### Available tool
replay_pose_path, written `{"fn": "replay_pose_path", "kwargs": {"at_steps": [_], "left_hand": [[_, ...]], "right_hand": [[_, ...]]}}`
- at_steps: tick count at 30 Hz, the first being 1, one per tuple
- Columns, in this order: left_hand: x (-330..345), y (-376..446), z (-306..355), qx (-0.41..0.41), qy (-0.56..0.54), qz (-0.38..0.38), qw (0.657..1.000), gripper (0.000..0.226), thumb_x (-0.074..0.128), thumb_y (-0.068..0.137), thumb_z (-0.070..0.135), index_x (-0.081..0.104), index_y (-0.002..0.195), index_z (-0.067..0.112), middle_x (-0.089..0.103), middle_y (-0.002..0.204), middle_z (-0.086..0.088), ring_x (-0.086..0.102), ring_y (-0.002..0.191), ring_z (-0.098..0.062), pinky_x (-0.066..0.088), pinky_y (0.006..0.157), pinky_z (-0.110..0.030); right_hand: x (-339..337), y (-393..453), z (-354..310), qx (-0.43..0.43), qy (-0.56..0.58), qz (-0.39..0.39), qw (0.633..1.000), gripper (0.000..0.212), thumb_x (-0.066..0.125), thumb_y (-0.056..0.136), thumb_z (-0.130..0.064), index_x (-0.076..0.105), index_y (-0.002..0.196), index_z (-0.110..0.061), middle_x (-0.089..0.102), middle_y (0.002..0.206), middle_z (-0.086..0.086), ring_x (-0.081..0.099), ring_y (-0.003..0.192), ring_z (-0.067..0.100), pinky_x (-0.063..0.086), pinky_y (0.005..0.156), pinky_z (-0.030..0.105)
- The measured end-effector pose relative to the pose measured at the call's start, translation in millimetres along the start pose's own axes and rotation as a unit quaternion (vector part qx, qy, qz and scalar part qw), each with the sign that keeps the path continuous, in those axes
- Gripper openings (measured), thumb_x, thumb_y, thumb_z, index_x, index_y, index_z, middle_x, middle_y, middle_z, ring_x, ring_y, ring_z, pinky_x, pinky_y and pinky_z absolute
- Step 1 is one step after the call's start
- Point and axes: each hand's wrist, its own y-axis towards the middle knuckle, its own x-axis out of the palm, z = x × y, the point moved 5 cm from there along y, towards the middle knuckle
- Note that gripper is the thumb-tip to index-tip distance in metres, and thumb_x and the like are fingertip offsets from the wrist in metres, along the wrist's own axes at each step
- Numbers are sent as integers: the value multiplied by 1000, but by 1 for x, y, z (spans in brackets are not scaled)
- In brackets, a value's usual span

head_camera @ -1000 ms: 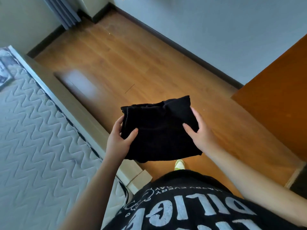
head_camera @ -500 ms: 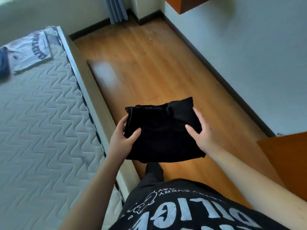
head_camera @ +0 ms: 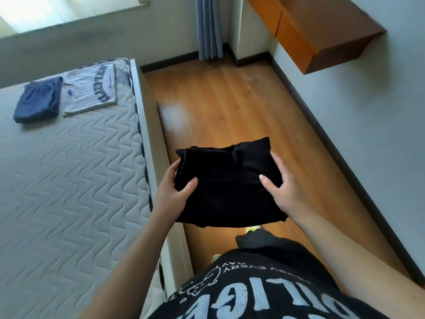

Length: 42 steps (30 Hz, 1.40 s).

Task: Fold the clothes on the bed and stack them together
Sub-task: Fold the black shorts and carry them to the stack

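A folded black garment (head_camera: 227, 183) is held in the air over the wooden floor, just right of the bed's edge. My left hand (head_camera: 172, 192) grips its left side, thumb on top and fingers underneath. My right hand (head_camera: 281, 189) grips its right side the same way. At the far end of the quilted mattress (head_camera: 69, 180) lie a folded blue garment (head_camera: 36, 102) and, touching its right side, a folded white T-shirt (head_camera: 89, 88) with dark lettering.
The bed frame's pale rail (head_camera: 147, 134) runs between mattress and wooden floor (head_camera: 230, 111). A wooden wall cabinet (head_camera: 317, 31) hangs at the upper right above the grey wall. A grey-blue curtain (head_camera: 209, 26) hangs in the far corner.
The view has swung left and up, bringing the mattress's far end with the blue garment and white T-shirt into sight. Both hands keep the same hold on the black garment.
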Motion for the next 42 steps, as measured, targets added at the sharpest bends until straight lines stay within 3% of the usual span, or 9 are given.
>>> {"fn": "replay_pose_path", "kwargs": {"at_steps": [3,6,14,18,21,30,36,40,42], "left_hand": [[13,50,18,4,-1,7,1000,53,70,79,54,42,124,66,62,109,32,62,99,7,58,84,-32],[27,99,40,-2,-14,21,1000,57,71,80,51,45,130,57,63,110,28,64,99,4,59,84,-33],[28,197,94,-27,-41,74,996,54,73,79,51,44,123,66,62,107,32,63,96,8,58,82,-30],[8,239,98,-39,-49,108,992,52,73,79,50,46,121,66,62,109,32,63,98,8,58,84,-31],[-13,279,96,-49,-59,131,988,51,73,77,52,46,116,70,63,110,31,64,99,6,58,86,-33],[-87,415,102,-49,-84,157,983,49,72,79,49,44,114,71,62,110,33,62,101,8,55,94,-38],[-130,498,123,-42,-72,165,983,51,71,80,43,49,124,55,66,112,25,63,102,5,53,97,-39],[-141,559,135,-32,-70,166,983,54,71,80,42,50,129,51,66,114,25,63,104,4,53,96,-36],[-143,592,140,-36,-72,165,983,54,71,80,43,49,129,51,65,113,27,63,103,6,53,95,-34]], "right_hand": [[-13,62,0,-2,9,-3,1000,60,61,92,-45,28,142,-55,39,144,-29,41,126,-9,36,96,12],[-28,124,-3,-12,-1,-13,1000,61,60,92,-46,28,144,-53,41,145,-26,42,125,-8,35,92,6],[-46,271,-39,-39,-20,-77,996,61,61,93,-43,31,146,-45,43,144,-24,45,123,-8,35,93,5],[-24,332,-64,-55,-2,-106,993,60,61,92,-43,31,144,-49,42,132,-38,39,108,-31,33,77,-8],[0,380,-81,-58,-11,-115,992,59,61,93,-41,31,143,-51,43,133,-35,39,104,-32,33,77,-8],[77,522,-150,-77,-20,-138,987,60,63,92,-39,33,143,-50,39,121,-47,40,105,-33,35,79,-5],[108,600,-192,-77,-25,-139,987,58,63,91,-42,32,136,-59,39,115,-58,40,105,-33,34,75,-8],[119,661,-203,-72,-30,-130,989,60,64,91,-40,33,140,-55,46,132,-37,46,114,-17,32,89,4],[124,697,-207,-68,-33,-129,989,60,65,90,-40,34,139,-55,46,133,-34,45,114,-16,32,89,5]]}}
